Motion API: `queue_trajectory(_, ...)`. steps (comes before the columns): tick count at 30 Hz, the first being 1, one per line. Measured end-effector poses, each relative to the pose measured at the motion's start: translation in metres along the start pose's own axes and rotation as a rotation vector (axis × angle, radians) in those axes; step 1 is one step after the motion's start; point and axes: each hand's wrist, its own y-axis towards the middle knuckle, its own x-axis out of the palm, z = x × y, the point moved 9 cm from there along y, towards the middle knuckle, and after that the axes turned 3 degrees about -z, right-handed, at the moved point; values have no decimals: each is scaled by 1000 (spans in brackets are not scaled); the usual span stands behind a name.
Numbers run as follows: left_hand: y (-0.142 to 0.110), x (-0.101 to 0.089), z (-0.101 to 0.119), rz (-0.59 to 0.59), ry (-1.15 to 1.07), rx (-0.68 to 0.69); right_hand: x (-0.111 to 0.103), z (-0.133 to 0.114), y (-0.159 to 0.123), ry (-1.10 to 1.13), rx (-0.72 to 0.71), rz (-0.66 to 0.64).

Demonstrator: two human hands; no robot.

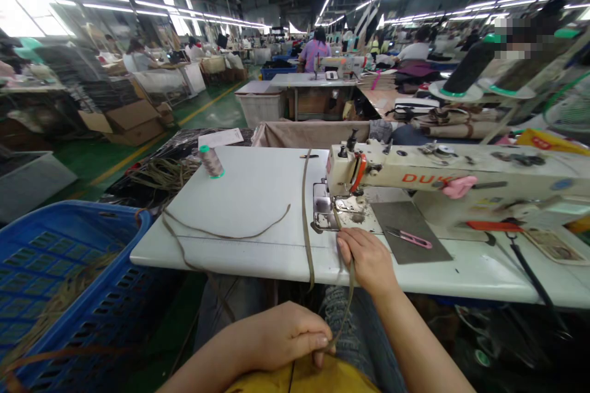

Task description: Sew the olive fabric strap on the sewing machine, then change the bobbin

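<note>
Pinched between the left hand's [295, 334] thumb and fingers, the olive strap [351, 282] rises from the lap to the right hand [371, 261], its fingers closed over it at the white table's [258, 184] front. The strap reaches the needle plate [357, 207] beneath the sewing machine [391, 166]. Keeping it flat, untwisted and lightly taut would likely guide it best. The right palm hides part of the strap; the needle's contact is unclear.

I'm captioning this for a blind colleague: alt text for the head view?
A person's left hand holds a narrow olive strip above their lap; the right hand lies on it at a white table's edge, before a sewing machine. Other people appear beyond.
</note>
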Motion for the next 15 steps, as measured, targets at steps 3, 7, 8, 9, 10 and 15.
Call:
queue_trajectory(3,2,-4,-25,88,34,-188,-1,0,-1,3,7,1)
queue_trajectory(7,-5,-10,-72,215,155,-472,-1,0,-1,13,13,3)
queue_trajectory(8,-6,-12,-84,242,154,-528,-1,0,-2,15,14,0)
queue_trajectory(9,-7,-13,-94,264,150,-565,-1,1,-2,18,16,-1)
queue_trajectory(10,-5,-15,-104,280,152,-582,-1,1,-2,19,17,-1)
queue_trajectory(15,22,-18,-132,250,168,-492,-1,0,-2,7,11,0)
